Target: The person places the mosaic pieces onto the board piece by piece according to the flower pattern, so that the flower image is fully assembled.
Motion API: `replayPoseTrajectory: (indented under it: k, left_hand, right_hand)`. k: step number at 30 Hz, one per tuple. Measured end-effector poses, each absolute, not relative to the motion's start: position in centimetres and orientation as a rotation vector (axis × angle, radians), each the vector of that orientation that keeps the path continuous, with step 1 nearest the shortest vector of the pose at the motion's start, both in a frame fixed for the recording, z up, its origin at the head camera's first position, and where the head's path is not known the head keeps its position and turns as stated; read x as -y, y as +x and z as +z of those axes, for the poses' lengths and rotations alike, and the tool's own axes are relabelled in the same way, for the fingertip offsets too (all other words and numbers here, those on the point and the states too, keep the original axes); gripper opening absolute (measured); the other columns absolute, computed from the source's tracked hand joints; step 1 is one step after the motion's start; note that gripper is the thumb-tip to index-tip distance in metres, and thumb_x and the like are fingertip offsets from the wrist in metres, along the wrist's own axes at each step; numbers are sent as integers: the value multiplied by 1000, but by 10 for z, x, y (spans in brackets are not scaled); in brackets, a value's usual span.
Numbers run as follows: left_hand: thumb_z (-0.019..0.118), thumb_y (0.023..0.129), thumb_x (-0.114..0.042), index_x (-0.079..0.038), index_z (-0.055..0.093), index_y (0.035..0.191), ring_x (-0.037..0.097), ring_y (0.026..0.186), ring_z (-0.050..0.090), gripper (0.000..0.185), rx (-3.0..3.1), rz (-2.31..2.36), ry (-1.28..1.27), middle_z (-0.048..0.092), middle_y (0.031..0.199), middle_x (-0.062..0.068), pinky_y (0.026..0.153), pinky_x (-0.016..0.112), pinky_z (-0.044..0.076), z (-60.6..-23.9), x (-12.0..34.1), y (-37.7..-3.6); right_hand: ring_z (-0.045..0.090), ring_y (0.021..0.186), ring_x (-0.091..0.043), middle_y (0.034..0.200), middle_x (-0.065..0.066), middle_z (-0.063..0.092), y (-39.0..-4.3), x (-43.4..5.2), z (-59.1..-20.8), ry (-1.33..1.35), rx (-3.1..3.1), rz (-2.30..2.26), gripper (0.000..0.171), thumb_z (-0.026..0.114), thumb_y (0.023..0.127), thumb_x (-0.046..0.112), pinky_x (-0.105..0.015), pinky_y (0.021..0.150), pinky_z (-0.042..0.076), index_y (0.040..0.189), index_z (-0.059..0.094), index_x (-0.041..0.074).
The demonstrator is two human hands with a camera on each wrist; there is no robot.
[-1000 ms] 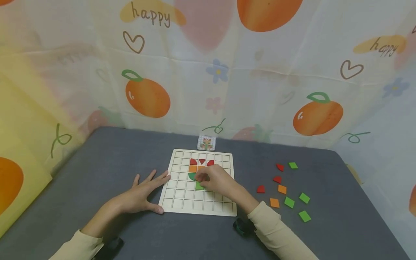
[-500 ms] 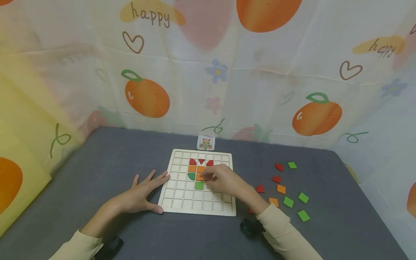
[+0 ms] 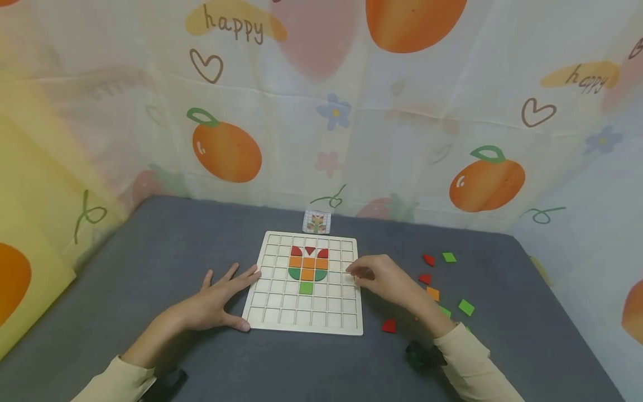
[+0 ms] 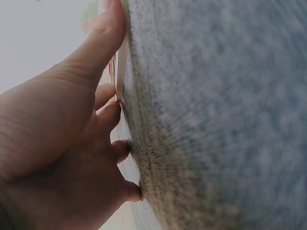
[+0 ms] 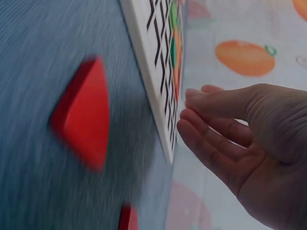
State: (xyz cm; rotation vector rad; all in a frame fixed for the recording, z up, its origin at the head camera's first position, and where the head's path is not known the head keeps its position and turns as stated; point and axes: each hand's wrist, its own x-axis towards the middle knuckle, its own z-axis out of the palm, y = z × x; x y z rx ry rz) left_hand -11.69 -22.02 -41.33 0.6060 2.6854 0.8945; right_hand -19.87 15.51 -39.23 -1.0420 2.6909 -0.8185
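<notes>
A white gridded board point(image 3: 273, 317) lies on the table, bearing a small tulip-like figure of flat tiles. Red tiles, with a red triangle point(image 3: 310, 250) between two rounded ones, top it; orange squares point(image 3: 308, 274) come below. Rounded green tiles point(image 3: 320, 275) flank the lower orange square, above a light green square point(image 3: 306, 288). My left hand point(image 3: 216, 304) is spread, thumb and fingers touching the board's left edge. Over the board's right edge hovers my right hand point(image 3: 387, 282); in the right wrist view its fingers point(image 5: 206, 143) are loosely bent and hold nothing.
Loose tiles lie right of the board: a red one point(image 3: 389, 326) nearest, others red, orange point(image 3: 432, 293) and green point(image 3: 466, 307), some partly behind my right forearm. A small pattern card point(image 3: 317, 222) lies behind the board. A printed curtain point(image 3: 281, 111) hangs beyond the table.
My right hand has drawn back rightward from the tiles to the board's right edge, uncovering the right green and orange tiles. The left hand stays at the board's edge.
</notes>
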Motion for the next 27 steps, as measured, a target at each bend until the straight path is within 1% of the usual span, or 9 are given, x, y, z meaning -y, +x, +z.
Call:
replayPoseTrajectory:
  k: [5, 10, 14, 20, 23, 27]
  left_hand:
    - [82, 69, -48, -11, 30, 155, 51, 145, 3, 106, -2686, 895, 601, 20, 161, 15, 100, 75, -12, -414, 220, -118]
    - [82, 69, -47, -10, 30, 154, 52, 144, 2, 106, -2670, 900, 593, 19, 161, 16, 100, 76, -12, -412, 219, -117]
    - [83, 69, -47, -11, 30, 154, 52, 145, 2, 107, -2667, 902, 585, 19, 162, 15, 100, 75, -13, -412, 218, -118]
    - [83, 68, -46, -11, 29, 155, 51, 145, 1, 108, -2663, 882, 573, 18, 162, 14, 100, 75, -13, -413, 218, -120]
    - [83, 68, -47, -11, 29, 155, 51, 145, 1, 108, -2659, 883, 573, 18, 162, 14, 100, 75, -13, -413, 218, -119]
    - [82, 69, -47, -11, 29, 155, 51, 145, 1, 108, -2661, 885, 579, 18, 162, 15, 100, 75, -13, -413, 218, -120]
  right_hand:
    - [67, 97, -20, 108, -5, 71, -200, -184, -389, -982, -2724, -817, 31, 74, 84, 0, -35, 82, 55, 114, 71, 5]
    - [67, 97, -23, 108, -7, 71, -201, -213, -386, -977, -2755, -773, 31, 74, 83, -1, -37, 82, 55, 114, 71, 3]
    - [68, 95, -22, 106, -7, 72, -201, -231, -387, -1003, -2777, -732, 32, 75, 81, -2, -36, 80, 55, 113, 71, 2]
    - [70, 93, -23, 106, -9, 73, -197, -247, -393, -982, -2736, -752, 34, 78, 79, 1, -32, 77, 57, 113, 71, 1]
    - [70, 95, -25, 109, -10, 72, -196, -249, -397, -962, -2704, -777, 35, 77, 80, 1, -33, 77, 57, 114, 71, 1]
    - [70, 95, -22, 106, -8, 73, -195, -250, -400, -963, -2685, -783, 34, 76, 81, 0, -33, 79, 56, 114, 70, 1]
